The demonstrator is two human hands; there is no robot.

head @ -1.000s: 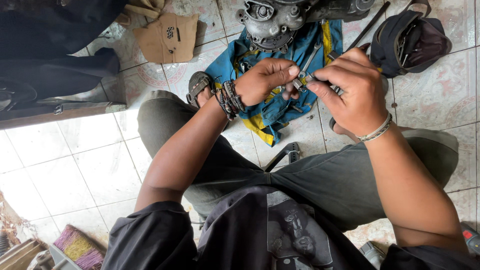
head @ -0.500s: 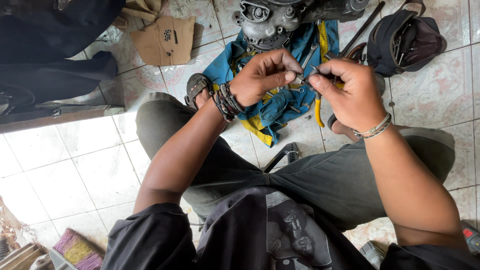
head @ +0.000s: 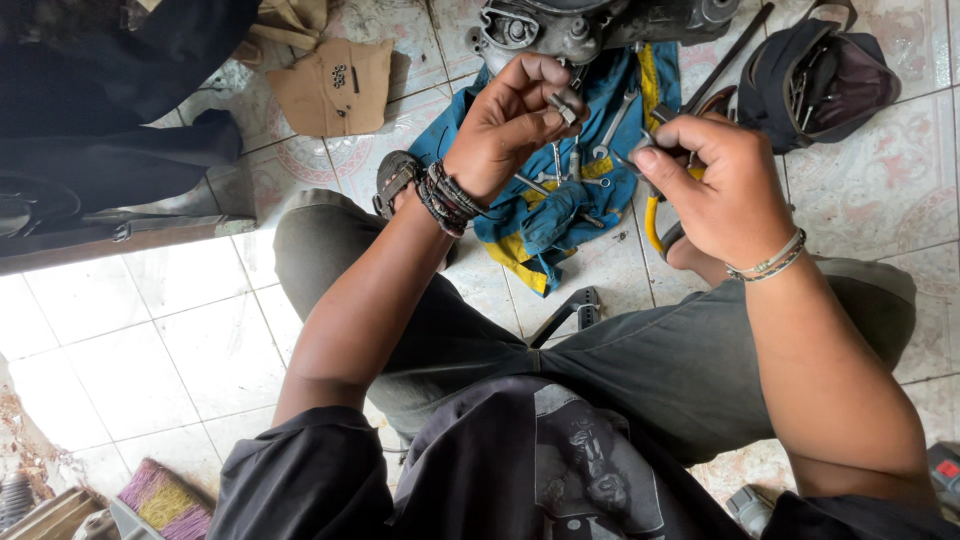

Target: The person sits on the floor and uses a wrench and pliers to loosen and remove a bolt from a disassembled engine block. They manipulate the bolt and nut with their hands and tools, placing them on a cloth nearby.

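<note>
Glossy tiled floor (head: 180, 330), crumpled blue cloth (head: 560, 215).

Both forearms reach forward from bent elbows. The left hand (head: 510, 125) is raised, fingertips pinched together. The right hand (head: 715, 185) is curled in a fist, bracelets on both wrists.

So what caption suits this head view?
Seated person's left hand pinches a small metal part; right hand grips yellow-handled pliers.
</note>
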